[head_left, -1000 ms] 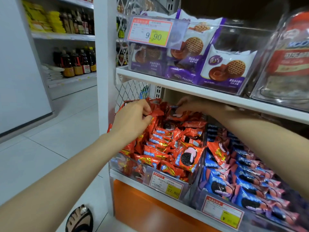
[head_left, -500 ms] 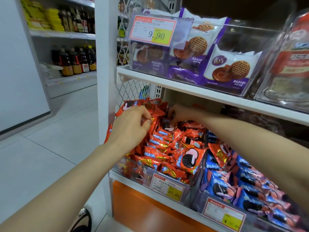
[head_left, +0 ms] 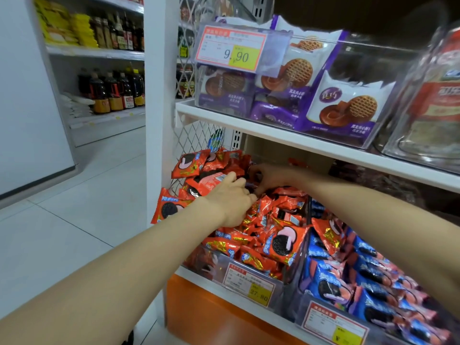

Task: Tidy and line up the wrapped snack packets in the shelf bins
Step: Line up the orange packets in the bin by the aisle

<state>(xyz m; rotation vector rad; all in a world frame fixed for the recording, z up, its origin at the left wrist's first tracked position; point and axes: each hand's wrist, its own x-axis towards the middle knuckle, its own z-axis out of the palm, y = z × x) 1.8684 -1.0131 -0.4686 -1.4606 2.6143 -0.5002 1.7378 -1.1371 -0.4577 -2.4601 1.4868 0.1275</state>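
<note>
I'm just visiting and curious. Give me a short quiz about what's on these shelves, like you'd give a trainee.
1. True or false: the left hand and right hand both reach into the red packets.
2. The neighbouring packets, in the bin to the right, are mostly: A green, B blue, C yellow.
3. Fill in: the topmost price tag reads ___.
Key: 1 true; 2 B; 3 9.90.

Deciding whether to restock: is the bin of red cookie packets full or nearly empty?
Full. The red packets are heaped above the front wall of the clear bin, and some stick out past its left side.
</note>
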